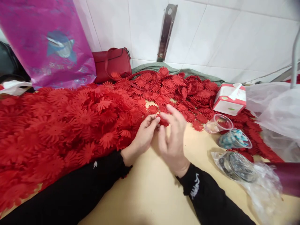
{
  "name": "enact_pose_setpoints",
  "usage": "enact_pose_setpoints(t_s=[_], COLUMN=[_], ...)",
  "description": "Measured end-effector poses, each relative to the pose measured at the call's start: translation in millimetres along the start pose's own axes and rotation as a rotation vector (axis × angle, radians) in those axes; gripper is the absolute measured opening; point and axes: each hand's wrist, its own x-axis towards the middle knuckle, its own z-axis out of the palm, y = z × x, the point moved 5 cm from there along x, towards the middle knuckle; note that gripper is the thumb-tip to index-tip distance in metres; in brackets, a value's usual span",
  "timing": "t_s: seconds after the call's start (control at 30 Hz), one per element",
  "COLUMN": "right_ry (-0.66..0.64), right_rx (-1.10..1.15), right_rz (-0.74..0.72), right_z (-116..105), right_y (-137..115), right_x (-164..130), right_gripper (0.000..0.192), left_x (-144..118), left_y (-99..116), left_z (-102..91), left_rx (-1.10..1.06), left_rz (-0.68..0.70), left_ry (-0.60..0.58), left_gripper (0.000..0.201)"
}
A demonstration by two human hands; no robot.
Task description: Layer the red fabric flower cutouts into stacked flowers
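My left hand (145, 132) is closed in a pinch, thumb against forefinger, on the edge of a red cloth flower (165, 122); most of that flower is hidden behind the fingers. Close beside it on the right, my right hand (173, 142) has its fingers apart and somewhat blurred, with nothing visible in its grasp. A thick heap of red flowers (86, 118) with narrow petals spreads to the left of my hands. More red flowers (178, 81) lie behind them toward the wall.
On the right are a tissue box (231, 101), a clear cup (217, 124), a cup with blue-and-white contents (234, 139) and a plastic bag with dark coils (239, 165). A red handbag (112, 65) and a purple bag (58, 40) stand behind the heap on the yellowish table (142, 193).
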Motion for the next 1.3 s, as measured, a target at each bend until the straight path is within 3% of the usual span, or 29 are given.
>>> enact_pose_setpoints(t_s=[0.1,0.2,0.27,0.43,0.6,0.77,0.9,1.07,1.17,1.3], right_ry=[0.087,0.056,0.061,0.043,0.083,0.010,-0.018,-0.010,0.101,0.342], right_rx=[0.054,0.368,0.511,0.594,0.372,0.229,0.448,0.609,0.615,0.503], right_rz=[0.243,0.505,0.588,0.557,0.412,0.258,0.426,0.655,0.707,0.678], right_z=[-12.6,-7.3,-4.1,-5.6,-16.9,-20.1,-14.3,-9.5,-16.0,-33.8], right_y=[40.5,68.1,73.3,69.7,63.9,48.0,58.3,78.8,90.0,93.3], right_x=[-2.5,-8.2,-10.8,-10.8,-8.0,-0.9,-1.8,-8.4,-9.6,-4.7], right_gripper=[0.030,0.034,0.039,0.039,0.046,0.019,0.008,0.019,0.021,0.019], left_x=[3.3,4.0,3.9,2.7,0.1,-1.5,-0.6,-2.4,-4.4,-3.0], left_y=[-0.5,-0.2,0.0,1.3,4.0,5.4,2.9,-0.3,-1.9,0.7], left_z=[5.0,6.2,7.3,14.4,13.1,9.5,9.5,12.3,13.3,12.4], left_rx=[-0.073,-0.110,-0.112,-0.080,-0.024,0.034,0.030,0.035,-0.015,-0.005], left_rz=[-0.044,-0.062,-0.077,-0.129,-0.113,-0.062,-0.080,-0.161,-0.222,-0.165], left_ry=[-0.037,-0.035,-0.047,-0.142,-0.123,-0.104,-0.122,-0.151,-0.144,-0.070], left_gripper=[0.032,0.036,0.036,0.034,0.032,0.031,0.028,0.031,0.031,0.038])
